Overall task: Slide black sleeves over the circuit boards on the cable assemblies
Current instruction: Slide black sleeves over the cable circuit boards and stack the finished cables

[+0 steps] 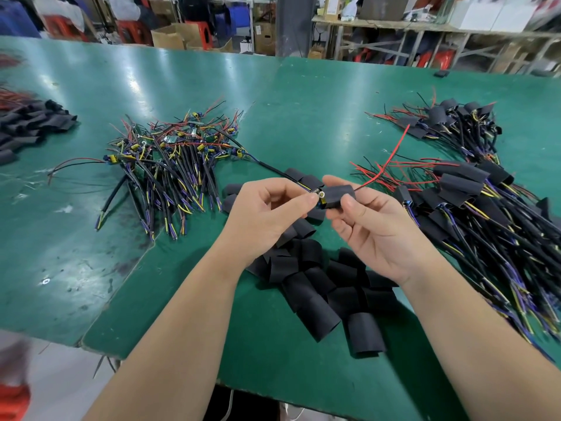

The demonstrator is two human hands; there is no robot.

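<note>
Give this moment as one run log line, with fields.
left hand: pinches cable assembly | right hand: holds black sleeve | red wire: out of sleeve's far end

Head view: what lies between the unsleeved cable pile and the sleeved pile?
In the head view, loose black sleeves lie there; above them the left hand and right hand hold one partly sleeved assembly.

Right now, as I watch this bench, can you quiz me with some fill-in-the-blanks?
The right hand grips a sleeve coloured ____.
The left hand pinches the cable assembly, whose ____ wire leaves the sleeve.
The table is ____.
The unsleeved assemblies are piled to the person's ____.
Missing: black, red, green, left.
</note>
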